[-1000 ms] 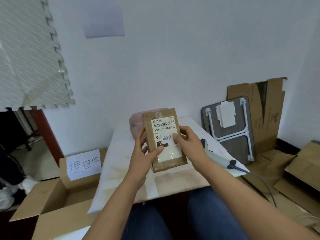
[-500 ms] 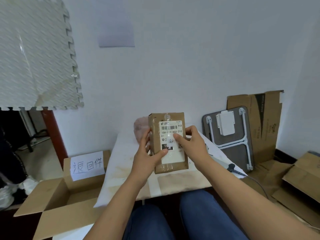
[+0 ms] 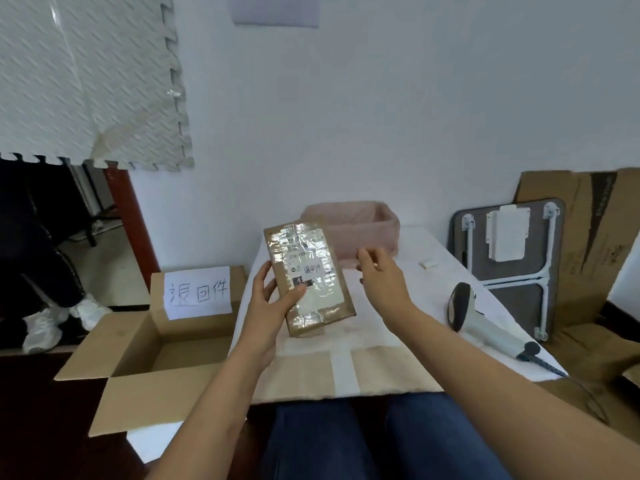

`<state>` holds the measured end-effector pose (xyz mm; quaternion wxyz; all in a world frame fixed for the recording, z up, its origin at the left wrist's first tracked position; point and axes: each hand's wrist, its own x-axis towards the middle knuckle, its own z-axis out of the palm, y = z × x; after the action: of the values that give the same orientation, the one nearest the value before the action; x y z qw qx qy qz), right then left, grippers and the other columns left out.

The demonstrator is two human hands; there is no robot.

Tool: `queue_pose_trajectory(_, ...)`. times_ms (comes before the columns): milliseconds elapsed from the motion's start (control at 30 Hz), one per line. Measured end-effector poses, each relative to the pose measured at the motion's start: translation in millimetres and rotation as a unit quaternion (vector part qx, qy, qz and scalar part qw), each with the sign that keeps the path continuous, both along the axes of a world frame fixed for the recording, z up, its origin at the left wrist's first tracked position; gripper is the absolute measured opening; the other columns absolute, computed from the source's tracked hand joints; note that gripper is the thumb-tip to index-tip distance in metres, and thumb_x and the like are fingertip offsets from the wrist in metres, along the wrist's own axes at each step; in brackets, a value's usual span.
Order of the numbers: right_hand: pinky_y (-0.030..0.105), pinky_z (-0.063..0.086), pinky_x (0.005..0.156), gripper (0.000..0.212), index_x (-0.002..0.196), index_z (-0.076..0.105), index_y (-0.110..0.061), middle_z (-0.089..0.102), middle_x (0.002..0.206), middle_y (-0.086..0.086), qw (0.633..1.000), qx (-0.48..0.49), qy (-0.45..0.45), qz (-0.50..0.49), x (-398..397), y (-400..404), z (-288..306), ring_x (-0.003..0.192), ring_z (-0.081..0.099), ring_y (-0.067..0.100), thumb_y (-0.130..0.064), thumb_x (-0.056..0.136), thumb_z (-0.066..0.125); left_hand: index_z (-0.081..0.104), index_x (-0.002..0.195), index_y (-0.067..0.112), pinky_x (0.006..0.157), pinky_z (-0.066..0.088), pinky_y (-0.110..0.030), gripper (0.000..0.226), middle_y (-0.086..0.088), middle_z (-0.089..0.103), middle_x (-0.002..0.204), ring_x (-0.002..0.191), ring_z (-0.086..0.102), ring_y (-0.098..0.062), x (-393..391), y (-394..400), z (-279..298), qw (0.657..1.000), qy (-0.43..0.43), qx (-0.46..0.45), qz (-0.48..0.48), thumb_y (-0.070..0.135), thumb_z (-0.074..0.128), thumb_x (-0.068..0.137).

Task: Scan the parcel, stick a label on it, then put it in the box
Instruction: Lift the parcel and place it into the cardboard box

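Observation:
A flat brown parcel wrapped in shiny tape carries a white shipping label and a small handwritten sticker. My left hand grips its lower left edge and holds it tilted above the table. To the parcel's right my right hand hovers apart from it, fingers loosely spread, holding nothing. An open cardboard box with a handwritten paper sign stands on the floor to the left. A grey handheld scanner lies on the table at the right.
The white-covered table holds a pink basket at its far end and a small white scrap. A folded table and flat cardboard lean on the wall at right. A person's legs and white shoes are at left.
My right hand has let go of the parcel and moved off to its right. The parcel has tilted and now rests in my left hand alone. The camera has dipped and turned left.

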<state>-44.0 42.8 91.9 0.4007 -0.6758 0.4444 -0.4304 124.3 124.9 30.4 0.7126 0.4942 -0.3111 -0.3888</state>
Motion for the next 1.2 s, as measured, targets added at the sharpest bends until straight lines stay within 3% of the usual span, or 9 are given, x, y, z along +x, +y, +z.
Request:
queue_pose_trajectory(167, 0.028, 0.040, 0.083, 0.028, 0.119, 0.057, -0.010, 0.061, 0.115, 0.004, 0.995, -0.013, 0.078, 0.067, 75.4, -19.1, -22.0, 0.104, 0.055, 0.017, -0.025, 0.100, 0.042, 0.039, 0.139, 0.037, 0.098, 0.052, -0.048, 0.073, 0.002, 0.057, 0.135, 0.118, 0.062, -0.023, 107.8, 2.1, -33.5, 0.988, 0.053, 0.039, 0.140, 0.009, 0.076, 0.082)
queue_pose_trajectory(300, 0.026, 0.043, 0.078, 0.027, 0.122, 0.057, -0.014, 0.059, 0.125, 0.001, 0.987, -0.017, 0.108, 0.119, 133.5, -26.8, -41.4, 0.101, 0.056, 0.013, -0.024, 0.100, 0.043, 0.032, 0.145, 0.033, 0.085, 0.057, -0.040, 0.080, 0.000, 0.063, 0.122, 0.109, 0.065, -0.020, 180.2, 5.9, -66.9, 0.966, 0.056, 0.102, 0.232, 0.017, 0.078, 0.081)
queue_pose_trajectory(433, 0.026, 0.047, 0.085, 0.026, 0.122, 0.057, -0.016, 0.055, 0.130, 0.001, 0.976, -0.037, 0.146, 0.155, 176.2, -32.4, -53.8, 0.109, 0.057, 0.015, -0.020, 0.100, 0.043, 0.039, 0.141, 0.018, 0.079, 0.059, -0.043, 0.104, -0.005, 0.067, 0.124, 0.110, 0.067, -0.025, 242.9, 2.7, -125.5, 0.938, 0.085, 0.205, 0.265, 0.037, 0.090, 0.053)
queue_pose_trajectory(533, 0.024, 0.045, 0.087, 0.027, 0.122, 0.056, -0.015, 0.054, 0.132, 0.001, 0.972, -0.052, 0.159, 0.167, 198.0, -38.3, -62.0, 0.101, 0.053, 0.010, -0.016, 0.099, 0.042, 0.034, 0.140, 0.021, 0.082, 0.057, -0.052, 0.085, -0.006, 0.061, 0.125, 0.107, 0.064, -0.030, 269.0, -3.0, -161.6, 0.921, 0.087, 0.271, 0.265, 0.025, 0.085, 0.072)
queue_pose_trajectory(733, 0.020, 0.044, 0.086, 0.027, 0.121, 0.056, -0.014, 0.054, 0.131, 0.002, 0.967, -0.062, 0.169, 0.182, 227.6, -48.0, -81.2, 0.105, 0.056, 0.013, -0.010, 0.098, 0.042, 0.036, 0.134, 0.019, 0.074, 0.057, -0.045, 0.061, -0.012, 0.055, 0.118, 0.094, 0.063, -0.034, 296.5, -33.9, -199.1, 0.904, 0.005, 0.375, 0.207, 0.029, 0.073, 0.086)
queue_pose_trajectory(833, 0.019, 0.043, 0.085, 0.028, 0.121, 0.056, -0.015, 0.053, 0.131, 0.000, 0.967, -0.063, 0.165, 0.185, 236.0, -53.3, -88.8, 0.100, 0.054, 0.009, -0.009, 0.098, 0.042, 0.045, 0.118, 0.036, 0.081, 0.057, -0.047, 0.046, -0.012, 0.059, 0.124, 0.097, 0.063, -0.032, 316.2, -53.5, -226.3, 0.897, -0.018, 0.412, 0.161, 0.037, 0.073, 0.081)
queue_pose_trajectory(933, 0.022, 0.046, 0.087, 0.028, 0.121, 0.056, -0.015, 0.053, 0.131, 0.000, 0.968, -0.059, 0.164, 0.182, 240.5, -58.1, -96.0, 0.100, 0.053, 0.007, -0.009, 0.098, 0.041, 0.047, 0.121, 0.029, 0.081, 0.046, -0.041, 0.023, -0.018, 0.052, 0.138, 0.104, 0.054, -0.030, 313.3, -65.8, -241.5, 0.882, -0.048, 0.452, 0.126, 0.025, 0.046, 0.098)
queue_pose_trajectory(1100, 0.018, 0.043, 0.089, 0.027, 0.123, 0.055, -0.015, 0.052, 0.134, 0.001, 0.964, -0.058, 0.176, 0.189, 243.9, -63.8, -101.5, 0.102, 0.051, 0.006, -0.011, 0.099, 0.042, 0.043, 0.145, 0.016, 0.081, 0.046, -0.039, 0.045, -0.021, 0.051, 0.141, 0.121, 0.055, -0.036, 288.8, -92.2, -247.6, 0.824, -0.161, 0.541, -0.046, 0.015, 0.051, 0.101)
queue_pose_trajectory(1200, 0.018, 0.043, 0.090, 0.027, 0.123, 0.054, -0.016, 0.052, 0.134, 0.000, 0.966, -0.058, 0.176, 0.180, 245.4, -68.4, -104.1, 0.101, 0.050, 0.005, -0.012, 0.099, 0.043, 0.043, 0.146, 0.013, 0.099, 0.047, -0.040, 0.053, -0.020, 0.050, 0.143, 0.125, 0.053, -0.036, 288.3, -102.4, -253.4, 0.792, -0.207, 0.569, -0.078, 0.013, 0.060, 0.096)
